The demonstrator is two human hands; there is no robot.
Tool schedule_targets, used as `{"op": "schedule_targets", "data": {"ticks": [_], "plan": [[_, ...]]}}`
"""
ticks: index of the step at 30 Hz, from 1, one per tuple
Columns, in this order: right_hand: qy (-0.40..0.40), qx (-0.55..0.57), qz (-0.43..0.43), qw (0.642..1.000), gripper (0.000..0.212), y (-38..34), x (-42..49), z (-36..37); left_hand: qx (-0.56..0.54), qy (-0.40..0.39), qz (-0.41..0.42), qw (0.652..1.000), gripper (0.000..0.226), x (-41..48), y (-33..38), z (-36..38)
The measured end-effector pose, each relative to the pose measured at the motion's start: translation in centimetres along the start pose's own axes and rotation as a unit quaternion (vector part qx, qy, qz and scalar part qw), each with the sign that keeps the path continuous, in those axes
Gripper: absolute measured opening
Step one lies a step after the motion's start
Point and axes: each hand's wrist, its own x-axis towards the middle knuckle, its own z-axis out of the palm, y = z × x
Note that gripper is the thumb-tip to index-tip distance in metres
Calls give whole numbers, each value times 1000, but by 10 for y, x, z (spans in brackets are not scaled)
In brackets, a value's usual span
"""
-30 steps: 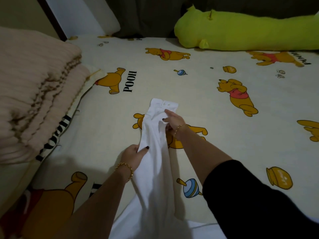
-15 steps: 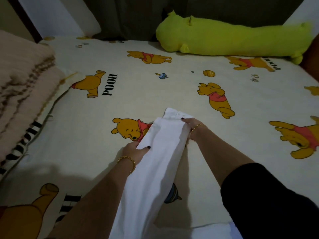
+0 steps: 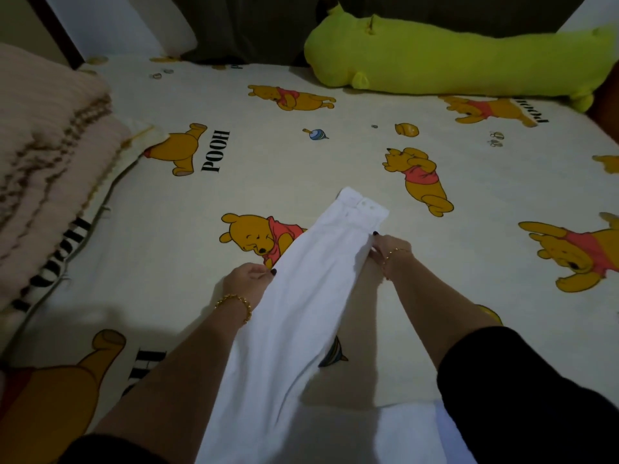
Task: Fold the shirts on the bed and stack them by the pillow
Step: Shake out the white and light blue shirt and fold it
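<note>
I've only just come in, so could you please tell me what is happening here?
A person holds the sleeve of a white shirt flat on the bed sheet. The left hand pinches its left edge and the right hand pinches its right edge, near the buttoned cuff. The rest of the shirt lies nearest the person.

A white shirt sleeve (image 3: 311, 296) is held stretched out over a bed sheet (image 3: 301, 169) printed with cartoon bears, with its buttoned cuff (image 3: 363, 204) pointed away. The sleeve's left edge is pinched by the left hand (image 3: 246, 279), and its right edge, nearer the cuff, is pinched by the right hand (image 3: 388, 249). A gold bracelet (image 3: 234, 304) is worn on the left wrist. A folded pink blanket (image 3: 43, 155) is seen at the left, a long green plush toy (image 3: 452, 58) is laid along the far side, and a white pillow (image 3: 117, 25) is propped at the far left corner.
</note>
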Motion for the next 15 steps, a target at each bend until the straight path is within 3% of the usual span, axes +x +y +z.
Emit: {"op": "schedule_targets", "data": {"ticks": [3, 6, 9, 15], "plan": [[24, -58, -6, 998, 12, 17, -26, -7, 18, 14, -18, 1000, 24, -22, -26, -25], [73, -186, -79, 977, 33, 33, -69, 6, 10, 12, -48, 999, 27, -52, -65, -59], [-10, -299, -202, 932, 27, 52, -130, 32, 37, 8, -88, 995, 30, -94, -113, -98], [-201, -493, -327, 781, 35, 117, -238, 104, 132, 15, -128, 983, 29, -201, -197, -167]]}}
